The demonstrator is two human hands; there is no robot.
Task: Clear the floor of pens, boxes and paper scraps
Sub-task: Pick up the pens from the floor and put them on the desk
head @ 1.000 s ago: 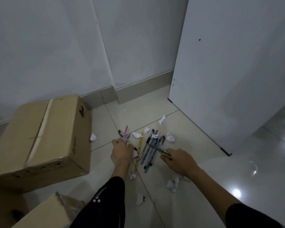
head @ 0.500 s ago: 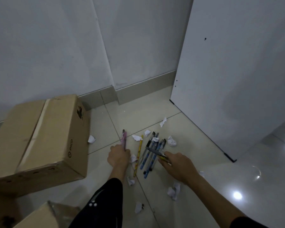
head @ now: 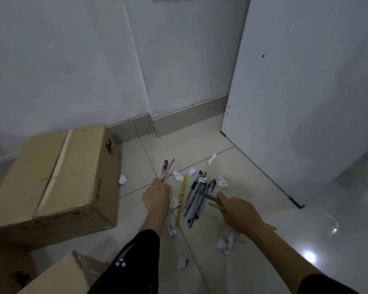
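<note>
My left hand [head: 156, 196] grips a pink pen [head: 168, 169] and a dark pen, both pointing up and away from the floor. My right hand [head: 235, 211] holds a grey pen [head: 207, 195] and a yellow pencil, whose tips stick out to the left. Between the hands several blue and black pens [head: 197, 200] and a long yellow pencil [head: 181, 199] lie side by side on the tiled floor. Crumpled paper scraps [head: 223, 182] are scattered around them. A big closed cardboard box [head: 57, 179] stands at the left.
A second cardboard box [head: 57, 276], open, sits at the bottom left. A white door panel [head: 295, 102] stands on the right, and the grey wall with its skirting runs behind. More scraps [head: 225, 244] lie near my right forearm on the glossy tiles.
My left hand has lifted the pink and dark pens off the floor and raised their tips. The right hand has shifted slightly with its pens.
</note>
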